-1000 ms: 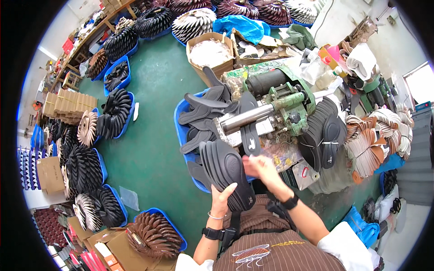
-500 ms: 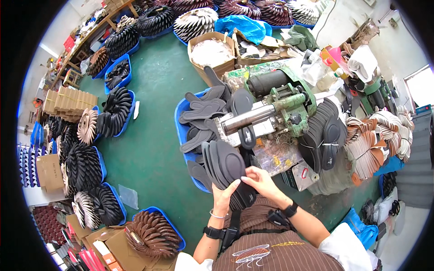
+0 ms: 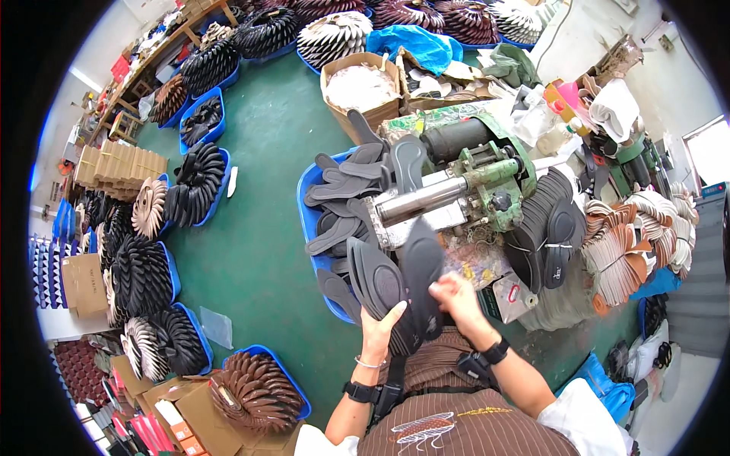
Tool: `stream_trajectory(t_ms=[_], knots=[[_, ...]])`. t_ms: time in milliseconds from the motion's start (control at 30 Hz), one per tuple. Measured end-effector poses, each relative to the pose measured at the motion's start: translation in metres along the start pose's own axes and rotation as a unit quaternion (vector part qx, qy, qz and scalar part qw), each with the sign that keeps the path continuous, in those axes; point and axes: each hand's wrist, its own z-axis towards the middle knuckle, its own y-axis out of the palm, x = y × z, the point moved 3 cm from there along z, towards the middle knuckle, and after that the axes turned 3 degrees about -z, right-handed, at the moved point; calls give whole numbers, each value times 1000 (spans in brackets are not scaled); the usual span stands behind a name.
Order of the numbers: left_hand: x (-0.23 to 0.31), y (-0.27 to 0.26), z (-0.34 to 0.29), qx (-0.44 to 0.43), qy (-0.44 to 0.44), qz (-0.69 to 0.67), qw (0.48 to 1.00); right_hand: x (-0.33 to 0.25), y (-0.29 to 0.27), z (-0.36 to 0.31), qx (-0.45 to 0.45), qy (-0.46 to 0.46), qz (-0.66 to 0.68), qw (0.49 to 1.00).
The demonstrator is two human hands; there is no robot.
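Observation:
My left hand is wrapped round the lower end of a fanned stack of dark grey insoles, thumb across the front. To the right of that stack a single dark insole stands upright, slightly blurred, its side pinched by my right hand. Just beyond is a green machine with a shiny metal roller. Another grey insole lies on the roller's far side. Left of the machine, a blue bin holds several loose dark insoles.
Bundled dark insoles lean at the machine's right, beside tied tan and white bundles. A cardboard box of white pieces stands behind. Blue bins of fanned insoles line the green floor on the left.
My right hand has moved right, drawing one insole away from the stack. The insole at the roller has shifted to the far side; its near end no longer shows in front.

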Motion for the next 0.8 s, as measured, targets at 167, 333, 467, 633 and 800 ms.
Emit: stream_trajectory(t_ms=[167, 333, 467, 633, 800], knots=[[0, 5, -5, 0, -67, -205, 976, -27, -15, 53, 40, -90, 75, 992], [3, 8, -2, 22, 11, -5, 1000, -6, 28, -9, -153, -46, 20, 987], [-5, 0, 0, 41, 24, 3, 999, -17, -10, 9, -126, 54, 99, 986], [-9, 11, 1, 32, 80, 15, 996, -5, 24, -13, -162, -73, -2, 984], [-6, 5, 0, 34, 66, -37, 997, 1, -27, 31, 53, -10, 53, 997]])
